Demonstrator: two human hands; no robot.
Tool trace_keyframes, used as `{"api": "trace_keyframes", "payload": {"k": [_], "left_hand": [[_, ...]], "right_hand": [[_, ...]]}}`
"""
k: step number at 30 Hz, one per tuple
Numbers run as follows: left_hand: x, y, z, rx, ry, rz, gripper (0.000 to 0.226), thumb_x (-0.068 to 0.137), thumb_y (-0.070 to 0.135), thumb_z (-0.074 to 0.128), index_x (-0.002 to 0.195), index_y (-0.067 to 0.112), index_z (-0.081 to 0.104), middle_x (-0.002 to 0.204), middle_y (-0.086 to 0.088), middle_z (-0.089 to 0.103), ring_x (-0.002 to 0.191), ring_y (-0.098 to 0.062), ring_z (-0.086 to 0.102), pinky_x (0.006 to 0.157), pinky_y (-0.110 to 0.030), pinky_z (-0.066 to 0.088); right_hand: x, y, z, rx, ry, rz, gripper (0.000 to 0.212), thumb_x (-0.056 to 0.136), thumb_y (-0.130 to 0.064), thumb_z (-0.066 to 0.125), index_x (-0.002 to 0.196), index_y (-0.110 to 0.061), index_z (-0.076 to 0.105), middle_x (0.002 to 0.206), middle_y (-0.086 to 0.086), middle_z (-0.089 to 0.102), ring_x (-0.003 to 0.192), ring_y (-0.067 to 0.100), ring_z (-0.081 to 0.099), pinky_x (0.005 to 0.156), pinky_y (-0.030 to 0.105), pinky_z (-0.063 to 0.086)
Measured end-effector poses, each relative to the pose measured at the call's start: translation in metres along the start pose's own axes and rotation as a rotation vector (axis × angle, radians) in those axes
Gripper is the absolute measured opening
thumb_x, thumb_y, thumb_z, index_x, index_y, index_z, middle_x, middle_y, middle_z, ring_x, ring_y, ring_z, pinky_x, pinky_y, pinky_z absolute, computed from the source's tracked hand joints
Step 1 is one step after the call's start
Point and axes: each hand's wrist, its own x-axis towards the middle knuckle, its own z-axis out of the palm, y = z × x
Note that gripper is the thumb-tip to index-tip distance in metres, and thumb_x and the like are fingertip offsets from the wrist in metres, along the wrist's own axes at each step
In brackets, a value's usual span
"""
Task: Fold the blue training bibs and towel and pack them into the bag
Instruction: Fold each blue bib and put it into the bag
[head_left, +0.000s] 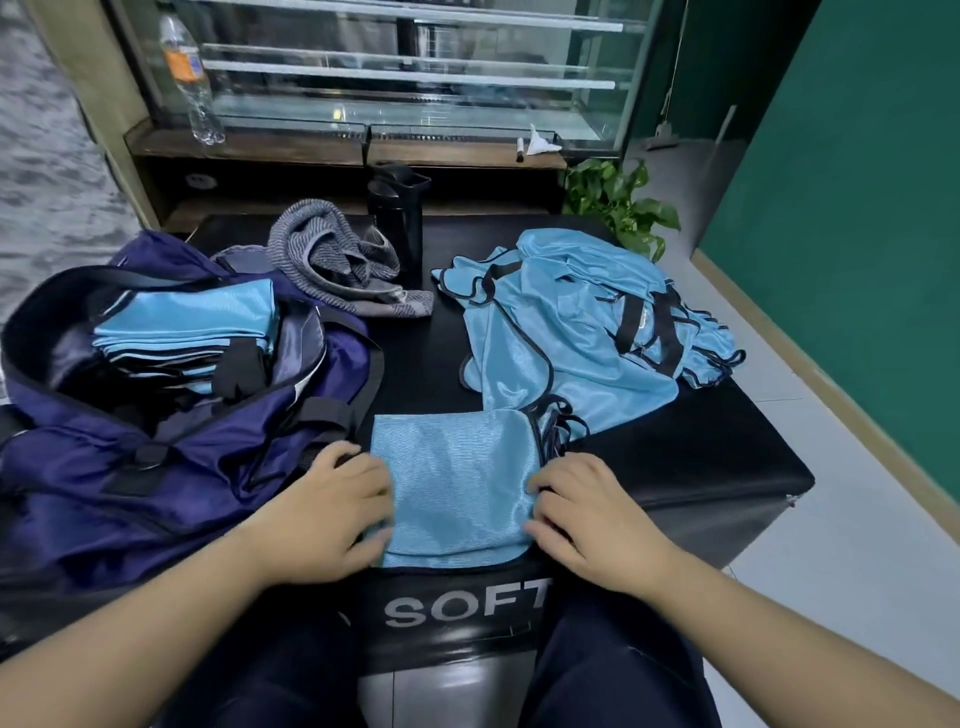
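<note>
Black padded box (691, 467) marked SOFT, bearing all. Left: navy bag (171, 457), gaping, 1 stack of folded bibs (192, 327) inside. Right, rear: heap of unfolded blue bibs (582, 322). Behind the bag: grey towel (332, 254), crumpled. Near edge, centre: folded bib (457, 488), flat. Left hand (332, 514) on its left edge, right hand (587, 519) on its right, fingers loosely bent, pressing down; whether pinching, cannot tell.
</note>
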Motion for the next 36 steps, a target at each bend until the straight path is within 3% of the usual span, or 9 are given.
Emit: {"api": "trace_keyframes", "payload": {"k": [5, 9, 12, 16, 21, 26, 31, 34, 36], "left_hand": [[0.069, 0.000, -0.001, -0.132, 0.027, -0.393, 0.030, 0.095, 0.033, 0.042, 0.120, 0.022, 0.055, 0.121, 0.004, 0.055, 0.119, -0.019, 0.050, 0.101, -0.033, 0.024], [0.100, -0.011, 0.013, -0.197, -0.240, -0.671, 0.044, 0.101, 0.035, 0.040, 0.142, 0.019, 0.036, 0.139, -0.003, 0.042, 0.128, -0.022, 0.039, 0.105, -0.038, 0.024], [0.103, -0.020, 0.020, -0.094, -0.284, -0.674, 0.032, 0.099, 0.036, 0.045, 0.126, 0.020, 0.048, 0.126, -0.002, 0.046, 0.119, -0.021, 0.042, 0.096, -0.036, 0.028], [0.094, -0.024, 0.016, 0.003, -0.287, -0.668, 0.026, 0.098, 0.036, 0.044, 0.116, 0.018, 0.051, 0.118, -0.001, 0.051, 0.113, -0.021, 0.049, 0.088, -0.034, 0.029], [0.064, -0.013, 0.011, -0.068, -0.242, -0.678, 0.014, 0.098, 0.026, 0.041, 0.094, 0.015, 0.033, 0.096, -0.004, 0.056, 0.093, -0.027, 0.058, 0.072, -0.034, 0.034], [0.026, -0.003, 0.019, -0.285, -0.020, -0.775, 0.018, 0.093, 0.016, 0.044, 0.096, 0.017, 0.026, 0.060, 0.000, 0.046, 0.058, -0.028, 0.050, 0.056, -0.037, 0.036], [0.007, 0.000, 0.014, -0.192, 0.007, -0.655, 0.025, 0.089, 0.017, 0.053, 0.111, 0.022, 0.046, 0.093, -0.002, 0.053, 0.082, -0.026, 0.052, 0.068, -0.039, 0.049], [0.011, -0.005, 0.016, -0.091, 0.086, -0.465, 0.037, 0.075, 0.019, 0.068, 0.112, 0.020, 0.060, 0.115, -0.005, 0.056, 0.099, -0.030, 0.059, 0.077, -0.042, 0.051], [0.025, -0.003, 0.013, -0.179, 0.050, -0.437, 0.035, 0.089, 0.023, 0.058, 0.123, 0.019, 0.055, 0.132, -0.001, 0.047, 0.119, -0.025, 0.049, 0.095, -0.039, 0.041]], "right_hand": [[0.025, -0.018, 0.001, -0.048, -0.096, 0.244, 0.035, 0.085, -0.036, 0.045, 0.108, -0.016, 0.061, 0.110, -0.003, 0.060, 0.097, 0.019, 0.058, 0.081, 0.031, 0.046], [0.026, -0.023, 0.011, -0.073, -0.333, 0.304, 0.060, 0.076, -0.062, 0.040, 0.113, -0.019, 0.060, 0.113, -0.003, 0.058, 0.106, 0.022, 0.054, 0.084, 0.039, 0.042], [0.014, -0.019, 0.020, -0.140, -0.350, 0.239, 0.070, 0.053, -0.069, 0.062, 0.106, -0.023, 0.059, 0.106, -0.005, 0.058, 0.100, 0.018, 0.057, 0.084, 0.041, 0.048], [0.010, -0.005, 0.022, -0.086, -0.216, 0.108, 0.061, 0.044, -0.030, 0.083, 0.098, -0.029, 0.054, 0.099, -0.008, 0.058, 0.093, 0.014, 0.057, 0.089, 0.037, 0.049], [0.030, 0.006, 0.011, -0.085, -0.252, -0.010, 0.029, 0.068, -0.020, 0.043, 0.094, -0.025, 0.054, 0.083, -0.007, 0.058, 0.079, 0.018, 0.059, 0.082, 0.030, 0.038], [0.066, 0.008, 0.004, -0.093, -0.408, -0.071, 0.052, 0.072, -0.015, 0.018, 0.098, -0.018, 0.063, 0.084, 0.000, 0.059, 0.085, 0.025, 0.059, 0.100, 0.047, 0.037], [0.071, -0.008, 0.007, -0.109, -0.494, 0.003, 0.056, 0.073, -0.045, 0.027, 0.107, -0.017, 0.061, 0.104, -0.002, 0.055, 0.111, 0.018, 0.049, 0.116, 0.051, 0.000], [0.056, -0.017, 0.014, -0.117, -0.351, -0.022, 0.048, 0.077, -0.054, 0.038, 0.092, -0.017, 0.064, 0.096, -0.004, 0.055, 0.103, 0.016, 0.050, 0.114, 0.043, 0.019], [0.048, -0.021, 0.020, -0.155, -0.181, -0.048, 0.035, 0.083, -0.048, 0.046, 0.074, -0.018, 0.061, 0.080, -0.004, 0.054, 0.081, 0.017, 0.053, 0.084, 0.031, 0.038]]}}
